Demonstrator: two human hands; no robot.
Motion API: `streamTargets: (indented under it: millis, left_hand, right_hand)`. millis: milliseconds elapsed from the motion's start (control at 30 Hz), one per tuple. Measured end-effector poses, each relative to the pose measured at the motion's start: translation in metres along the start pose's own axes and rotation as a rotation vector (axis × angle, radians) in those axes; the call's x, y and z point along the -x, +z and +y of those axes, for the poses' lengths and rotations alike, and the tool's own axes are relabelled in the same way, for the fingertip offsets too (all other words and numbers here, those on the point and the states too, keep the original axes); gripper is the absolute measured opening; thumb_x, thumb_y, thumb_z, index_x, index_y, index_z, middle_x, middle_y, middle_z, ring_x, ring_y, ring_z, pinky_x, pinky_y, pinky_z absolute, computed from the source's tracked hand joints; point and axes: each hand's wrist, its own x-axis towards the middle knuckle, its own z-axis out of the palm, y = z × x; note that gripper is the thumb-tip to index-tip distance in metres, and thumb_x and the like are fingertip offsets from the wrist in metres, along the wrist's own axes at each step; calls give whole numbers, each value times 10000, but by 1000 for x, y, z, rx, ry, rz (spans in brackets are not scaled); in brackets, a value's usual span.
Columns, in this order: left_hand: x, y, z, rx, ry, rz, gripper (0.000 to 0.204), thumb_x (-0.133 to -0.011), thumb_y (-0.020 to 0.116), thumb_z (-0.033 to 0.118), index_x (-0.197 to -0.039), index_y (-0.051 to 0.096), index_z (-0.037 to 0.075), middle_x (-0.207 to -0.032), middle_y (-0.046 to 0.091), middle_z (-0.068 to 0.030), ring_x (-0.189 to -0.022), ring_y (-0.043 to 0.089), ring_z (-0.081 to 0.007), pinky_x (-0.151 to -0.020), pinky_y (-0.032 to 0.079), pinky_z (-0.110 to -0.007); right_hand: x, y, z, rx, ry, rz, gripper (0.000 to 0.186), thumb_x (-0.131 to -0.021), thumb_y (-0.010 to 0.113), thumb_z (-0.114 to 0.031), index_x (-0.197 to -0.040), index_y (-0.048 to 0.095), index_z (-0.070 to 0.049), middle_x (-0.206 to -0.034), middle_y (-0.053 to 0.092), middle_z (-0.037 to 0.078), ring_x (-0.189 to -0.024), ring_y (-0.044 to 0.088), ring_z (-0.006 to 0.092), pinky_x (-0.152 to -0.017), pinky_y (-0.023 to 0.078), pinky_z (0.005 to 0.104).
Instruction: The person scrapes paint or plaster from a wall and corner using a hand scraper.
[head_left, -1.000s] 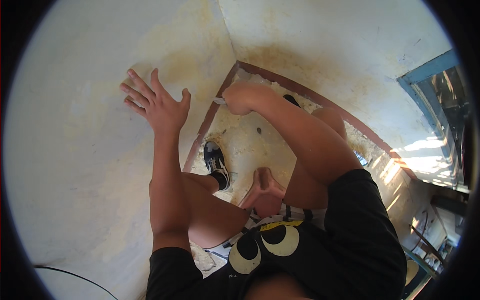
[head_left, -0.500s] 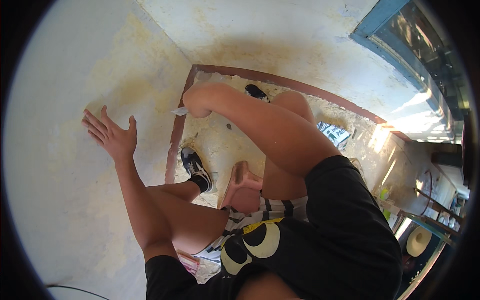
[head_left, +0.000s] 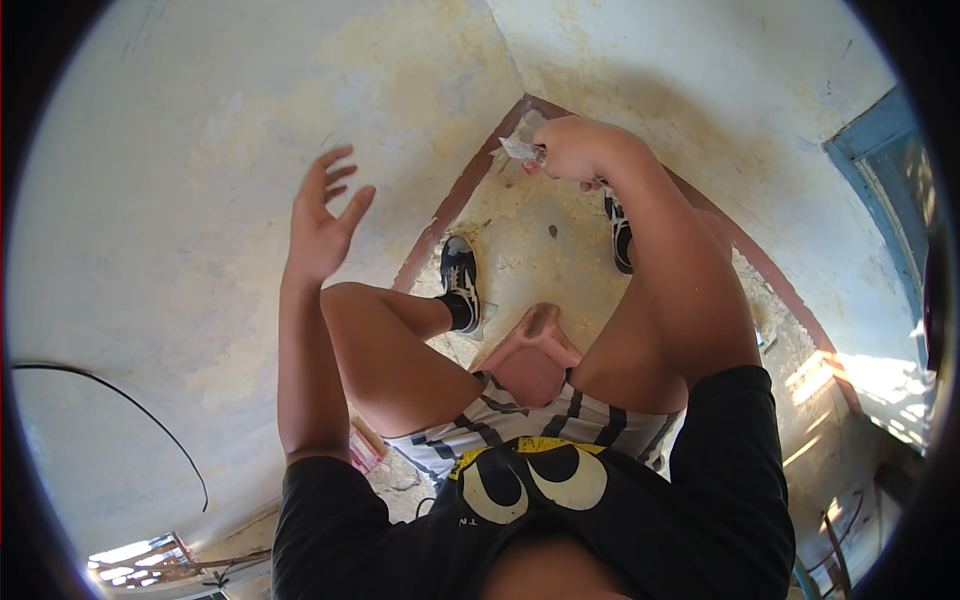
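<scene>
My right hand is closed around what looks like a scraper with a flat, pale blade; its handle is mostly hidden in my fist. The blade points left, near the corner where the two walls meet the floor. My left hand is raised in front of the stained pale left wall, holding nothing. Its fingers are slightly bent and the thumb stands apart. Whether it touches the wall I cannot tell.
I sit on a low pink plastic stool, feet in dark shoes on a floor littered with pale flakes. A reddish-brown band edges the wall bases. A blue frame is at right; a black cable at left.
The view has turned left. My left hand has gone from flat, spread fingers to a loosely bent shape. My right hand still grips the scraper, now turned so more of it shows.
</scene>
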Motion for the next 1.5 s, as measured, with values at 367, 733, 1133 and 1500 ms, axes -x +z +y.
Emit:
streamTargets:
  millis: [367, 733, 1133, 1500]
  left_hand:
    - [98, 83, 16, 341, -181, -405, 415, -847, 635, 101, -1234, 514, 13, -1141, 583, -108, -1090, 539, -202, -953, 414, -346]
    - [64, 90, 10, 549, -299, -391, 404, -859, 665, 196, -1194, 523, 19, -1153, 583, -101, -1048, 572, -205, -880, 460, -338]
    - [2, 94, 8, 525, -381, -435, 399, -892, 598, 222, -1204, 517, -13, -1155, 587, -105, -1008, 575, -187, -864, 451, -307]
    - [8, 101, 31, 403, -395, -493, 418, -920, 530, 257, -1247, 490, 1, -1188, 582, -130, -1029, 594, -223, -875, 457, -347]
  right_hand:
    - [4, -3, 11, -174, 51, -4, 264, -793, 523, -90, -1034, 577, 5, -770, 586, 129, -580, 583, 210, -512, 474, 356]
    - [-10, 1, 4, -217, -30, 18, 275, -813, 515, -167, -1016, 603, -4, -718, 601, 151, -571, 591, 220, -505, 461, 359]
    - [12, -11, -29, -15, -28, 176, 240, -777, 519, -136, -770, 661, 57, -794, 662, 217, -652, 660, 302, -558, 507, 384]
    - [-9, 0, -2, 73, -130, 206, 228, -722, 524, -75, -818, 701, 32, -824, 673, 201, -737, 663, 321, -636, 512, 422]
